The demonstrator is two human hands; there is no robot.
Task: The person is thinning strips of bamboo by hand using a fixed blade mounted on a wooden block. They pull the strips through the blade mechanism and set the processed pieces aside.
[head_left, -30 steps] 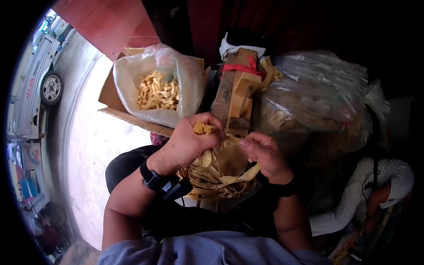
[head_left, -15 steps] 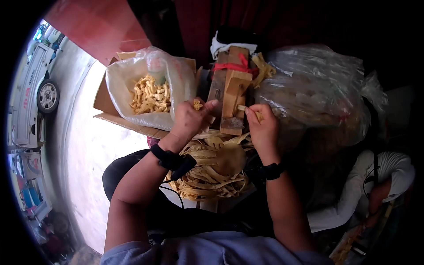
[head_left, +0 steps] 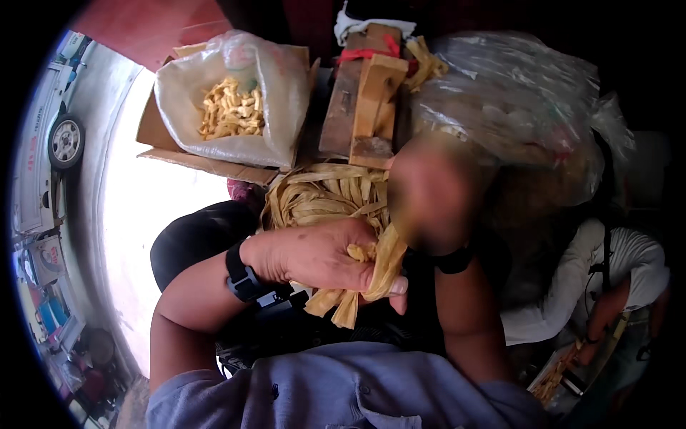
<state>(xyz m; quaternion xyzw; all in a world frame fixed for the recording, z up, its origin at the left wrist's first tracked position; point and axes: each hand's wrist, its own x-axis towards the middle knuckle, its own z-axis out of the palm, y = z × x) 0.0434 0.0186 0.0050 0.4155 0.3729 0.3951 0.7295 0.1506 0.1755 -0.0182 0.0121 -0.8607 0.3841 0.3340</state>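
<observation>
Forearms rise from the short sleeves of a grey-blue shirt (head_left: 321, 379), both elbows bent. The left forearm slants inward, a black strap (head_left: 239, 272) around its wrist, and the left hand (head_left: 318, 254) lies nearly level before the torso. Its fingers are curled closed around a pale yellow strip (head_left: 386, 261), flat, pliant and softly creased; a crumpled knob of the same stuff shows within the grip, and loose ends hang beneath it. The right forearm stands steeper, its hand (head_left: 434, 193) raised near the strip's upper end — too blurred to tell how far it is open or whether it has hold of anything.

Just beyond lies a heap of similar strips (head_left: 314, 196), ribbon-like and looped over one another. Past it, a blocky wooden piece (head_left: 379, 93) is set on a worn plank (head_left: 339, 118) tied with red cloth (head_left: 368, 51). To the left, a cardboard box (head_left: 207, 166) holds a whitish, translucent sack (head_left: 284, 100) with short, knobbly yellow pieces (head_left: 232, 111) inside; to the right sits wrinkled clear plastic (head_left: 511, 86) — glossy and bulging.
</observation>
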